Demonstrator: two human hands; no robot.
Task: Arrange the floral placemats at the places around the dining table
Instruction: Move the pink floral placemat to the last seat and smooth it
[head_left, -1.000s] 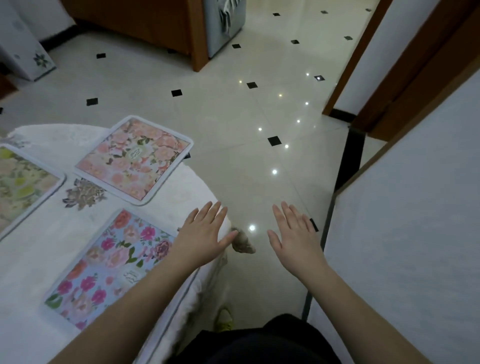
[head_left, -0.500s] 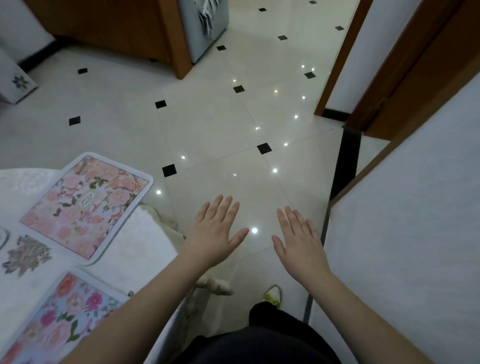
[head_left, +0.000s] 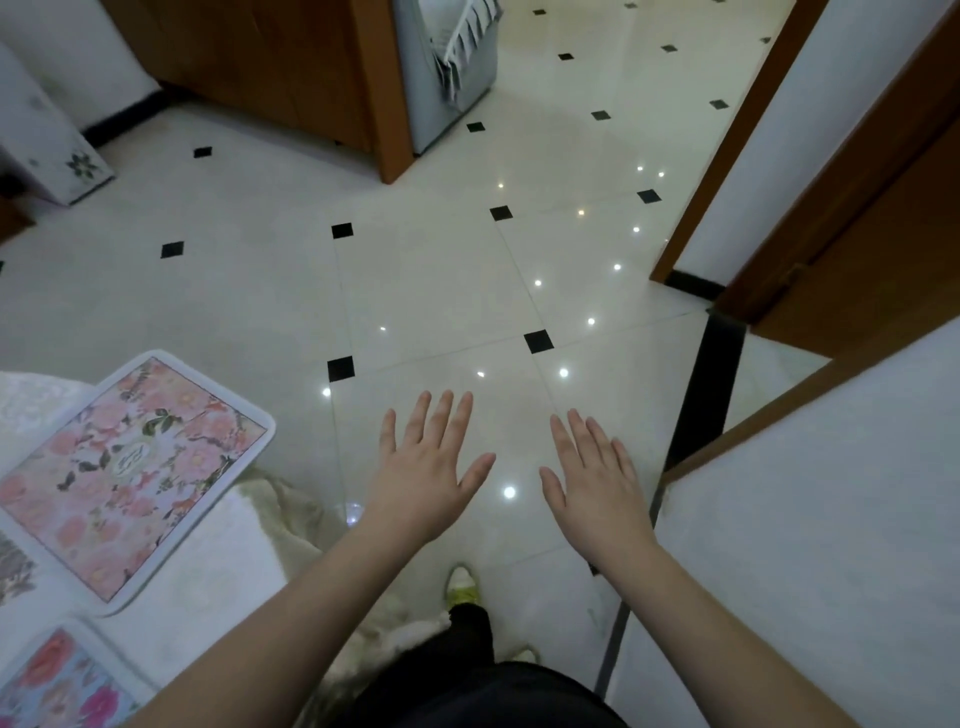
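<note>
Over the floor, well off the tabletop, both hands hang flat & empty: left hand and right hand palms down, fingers spread wide, holding nothing, side by side w/ a gap between.

Task's things sit at lower left. Pink mat lies flat on the white cloth, one corner poking past the tabletop edge toward the floor. Blue mat is partly cut off by the frame edge, just beside the pink one, apart from it. No loose mat visible near the hands or on the floor.

Judgement: these two places look set; step in hand is prob. moving round to another place or going for more mats. Can't tell how many places are left, since most of the tabletop is out of view.

To do it well:
- turn back toward the tabletop before reaching
- nudge the pink mat's overhanging corner inward so it won't slide off
- square each mat w/ the edge, even gaps btwn neighbours
- press flat w/ open palms, don't drag the cloth

Risk: a hip or arm could brush the overhang while passing.
</note>
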